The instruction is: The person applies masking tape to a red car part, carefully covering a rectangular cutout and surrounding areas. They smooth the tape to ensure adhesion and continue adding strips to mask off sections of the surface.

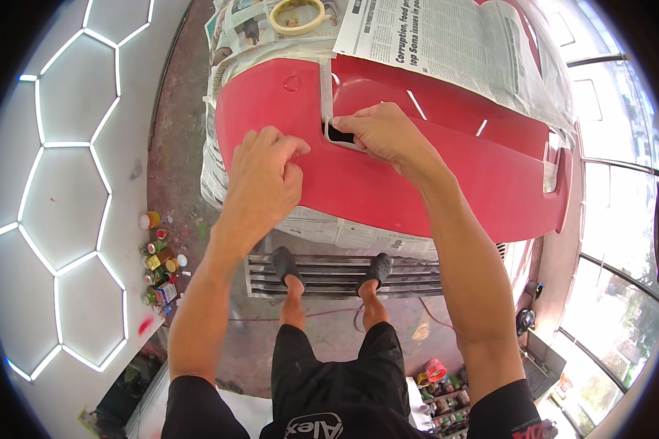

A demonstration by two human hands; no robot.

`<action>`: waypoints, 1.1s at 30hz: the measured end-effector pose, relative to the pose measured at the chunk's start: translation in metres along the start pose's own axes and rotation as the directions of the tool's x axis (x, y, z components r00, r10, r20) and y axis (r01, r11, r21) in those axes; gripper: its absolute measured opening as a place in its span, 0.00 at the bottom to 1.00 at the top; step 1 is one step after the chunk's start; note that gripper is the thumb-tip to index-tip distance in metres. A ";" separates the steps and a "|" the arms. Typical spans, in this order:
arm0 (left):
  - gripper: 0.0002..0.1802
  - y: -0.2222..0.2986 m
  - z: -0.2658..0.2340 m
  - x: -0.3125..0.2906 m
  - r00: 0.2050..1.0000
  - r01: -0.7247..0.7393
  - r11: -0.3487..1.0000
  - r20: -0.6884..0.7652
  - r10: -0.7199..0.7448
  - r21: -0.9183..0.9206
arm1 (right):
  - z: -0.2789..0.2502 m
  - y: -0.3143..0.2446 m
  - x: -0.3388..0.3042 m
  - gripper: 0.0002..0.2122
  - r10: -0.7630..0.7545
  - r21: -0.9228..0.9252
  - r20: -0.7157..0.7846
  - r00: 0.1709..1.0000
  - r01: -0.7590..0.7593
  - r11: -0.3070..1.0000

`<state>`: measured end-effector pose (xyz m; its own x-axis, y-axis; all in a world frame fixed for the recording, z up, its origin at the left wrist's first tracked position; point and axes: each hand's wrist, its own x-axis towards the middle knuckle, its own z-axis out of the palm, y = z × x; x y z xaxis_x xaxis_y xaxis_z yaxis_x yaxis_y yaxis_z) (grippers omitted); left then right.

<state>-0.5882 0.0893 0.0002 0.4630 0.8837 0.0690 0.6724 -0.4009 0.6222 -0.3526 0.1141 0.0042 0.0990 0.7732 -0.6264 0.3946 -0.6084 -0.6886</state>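
- A person's black T-shirt [315, 426], nearest the lens, bears a white printed logo, with red lettering on the right sleeve [521, 421].
- The curved red panel [373, 194] lies in front of the person, beneath both hands: smooth and softly shiny on its near face, streaked with white reflections farther back, and marked by a faint ring at upper left.
- The right hand [394, 139] works at a dark opening [343, 137], its grip pinched on pale tape [326, 88] edging the cutout.
- The left hand [265, 167] hovers over the panel, its grip loosely curled, thumb and fingertips apart.
- Newspaper [454, 45] in bold headlines and small columns covers the far side, near a tape roll [299, 31].
- Labels on floor cans [156, 260] are too small to read.
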 end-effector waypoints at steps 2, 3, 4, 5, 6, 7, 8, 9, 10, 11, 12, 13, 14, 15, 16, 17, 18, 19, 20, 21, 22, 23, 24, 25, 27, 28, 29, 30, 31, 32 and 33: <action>0.18 0.004 0.008 -0.024 0.998 0.036 0.999 -0.052 -0.037 -0.018 | 0.011 -0.011 0.003 0.14 0.008 -0.002 0.013 1.000 -0.008 1.000; 0.18 0.007 0.014 -0.034 0.996 0.053 0.998 -0.076 -0.056 -0.035 | 0.014 -0.015 0.001 0.14 0.016 0.002 0.026 1.000 -0.016 1.000; 0.18 0.009 0.017 -0.041 0.993 0.063 0.996 -0.095 -0.069 -0.060 | 0.017 -0.019 0.001 0.13 0.024 0.006 0.037 0.999 -0.024 1.000; 0.18 0.012 0.019 -0.047 0.990 0.073 0.994 -0.114 -0.082 -0.084 | 0.021 -0.018 0.004 0.12 0.017 0.017 0.015 1.000 -0.017 1.000; 0.18 0.014 0.021 -0.053 0.987 0.079 0.990 -0.134 -0.094 -0.114 | 0.024 -0.014 0.008 0.11 0.011 0.026 -0.012 1.000 -0.011 1.000; 0.18 0.014 0.021 -0.058 0.986 0.079 0.988 -0.139 -0.097 -0.130 | 0.026 -0.010 0.012 0.11 0.006 0.034 -0.039 0.999 -0.004 0.999; 0.19 0.013 0.022 -0.063 0.985 0.079 0.986 -0.144 -0.100 -0.146 | 0.026 -0.006 0.015 0.10 0.012 0.048 -0.051 0.999 -0.009 0.999; 0.19 0.012 0.020 -0.069 0.983 0.082 0.985 -0.148 -0.105 -0.155 | 0.027 -0.005 0.016 0.10 0.015 0.067 -0.058 0.998 -0.011 0.998; 0.19 0.011 0.018 -0.076 0.982 0.094 0.984 -0.150 -0.117 -0.154 | 0.027 -0.004 0.017 0.09 0.019 0.086 -0.066 0.998 -0.013 0.996; 0.19 0.009 0.017 -0.083 0.980 0.105 0.982 -0.152 -0.129 -0.154 | 0.027 -0.004 0.018 0.09 0.024 0.079 -0.076 0.997 -0.018 0.997; 0.20 0.007 0.016 -0.090 0.979 0.115 0.981 -0.152 -0.139 -0.155 | 0.028 -0.004 0.018 0.09 0.031 0.073 -0.087 0.996 -0.025 0.997; 0.20 0.006 0.015 -0.097 0.976 0.143 0.977 -0.140 -0.166 -0.159 | 0.029 -0.004 0.017 0.08 0.039 0.067 -0.100 0.994 -0.032 0.997; 0.20 0.004 0.014 -0.104 0.973 0.170 0.972 -0.128 -0.191 -0.162 | 0.030 -0.004 0.017 0.09 0.040 0.078 -0.097 0.995 -0.033 0.996; 0.20 0.003 0.013 -0.110 0.969 0.196 0.967 -0.116 -0.217 -0.165 | 0.031 -0.005 0.016 0.09 0.041 0.089 -0.093 0.995 -0.033 0.995; 0.20 0.001 0.013 -0.115 0.965 0.201 0.965 -0.135 -0.225 -0.171 | 0.032 -0.006 0.015 0.10 0.042 0.100 -0.090 0.995 -0.033 0.994; 0.20 -0.001 0.014 -0.120 0.960 0.206 0.962 -0.153 -0.233 -0.177 | 0.032 -0.007 0.016 0.10 0.045 0.094 -0.099 0.994 -0.036 0.995; 0.20 -0.002 0.016 -0.124 0.955 0.211 0.960 -0.170 -0.242 -0.185 | 0.033 -0.007 0.017 0.11 0.048 0.087 -0.108 0.993 -0.039 0.995; 0.20 -0.002 0.018 -0.128 0.948 0.229 0.955 -0.177 -0.263 -0.191 | 0.034 -0.008 0.018 0.12 0.051 0.081 -0.117 0.992 -0.042 0.996; 0.20 -0.003 0.019 -0.131 0.941 0.247 0.949 -0.184 -0.283 -0.198 | 0.034 -0.007 0.019 0.12 0.057 0.081 -0.116 0.992 -0.048 0.996; 0.19 -0.003 0.021 -0.134 0.934 0.264 0.942 -0.190 -0.303 -0.206 | 0.034 -0.007 0.020 0.12 0.063 0.080 -0.116 0.991 -0.053 0.995; 0.19 -0.002 0.022 -0.137 0.931 0.267 0.939 -0.192 -0.309 -0.215 | 0.034 -0.006 0.021 0.13 0.068 0.080 -0.117 0.991 -0.059 0.995; 0.19 -0.002 0.024 -0.139 0.929 0.270 0.936 -0.194 -0.315 -0.225 | 0.033 -0.006 0.021 0.13 0.067 0.073 -0.119 0.991 -0.059 0.996; 0.19 -0.002 0.025 -0.141 0.927 0.275 0.933 -0.195 -0.322 -0.234 | 0.033 -0.006 0.021 0.13 0.066 0.066 -0.120 0.991 -0.058 0.996; 0.19 -0.003 0.027 -0.144 0.924 0.270 0.934 -0.210 -0.319 -0.232 | 0.033 -0.007 0.020 0.12 0.065 0.059 -0.121 0.991 -0.058 0.997; 0.19 -0.004 0.030 -0.147 0.919 0.260 0.938 -0.239 -0.313 -0.230 | 0.033 -0.009 0.018 0.13 0.056 0.057 -0.148 0.987 -0.048 0.997; 0.20 -0.003 0.030 -0.149 0.917 0.264 0.935 -0.237 -0.319 -0.237 | 0.033 -0.010 0.016 0.13 0.052 0.056 -0.162 0.985 -0.044 0.997; 0.20 -0.002 0.030 -0.152 0.916 0.268 0.932 -0.236 -0.326 -0.245 | 0.034 -0.010 0.014 0.13 0.049 0.050 -0.182 0.982 -0.041 0.998; 0.20 -0.002 0.029 -0.154 0.913 0.275 0.929 -0.235 -0.333 -0.249 | 0.036 -0.011 0.013 0.12 0.045 0.045 -0.199 0.979 -0.037 0.998; 0.20 -0.001 0.029 -0.155 0.916 0.270 0.930 -0.232 -0.328 -0.250 | 0.037 -0.011 0.011 0.12 0.040 0.040 -0.216 0.976 -0.033 0.999; 0.20 -0.001 0.030 -0.156 0.918 0.266 0.931 -0.229 -0.324 -0.251 | 0.038 -0.013 0.009 0.12 0.046 0.043 -0.226 0.973 -0.037 0.998; 0.20 -0.001 0.031 -0.157 0.921 0.259 0.931 -0.226 -0.318 -0.255 | 0.038 -0.014 0.007 0.12 0.052 0.045 -0.238 0.970 -0.042 0.998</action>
<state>-0.6435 -0.0563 -0.0347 0.0821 0.9958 0.0414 0.5993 -0.0825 0.7963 -0.3922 0.1210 -0.0042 0.3336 0.7610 -0.5564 0.3483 -0.6480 -0.6774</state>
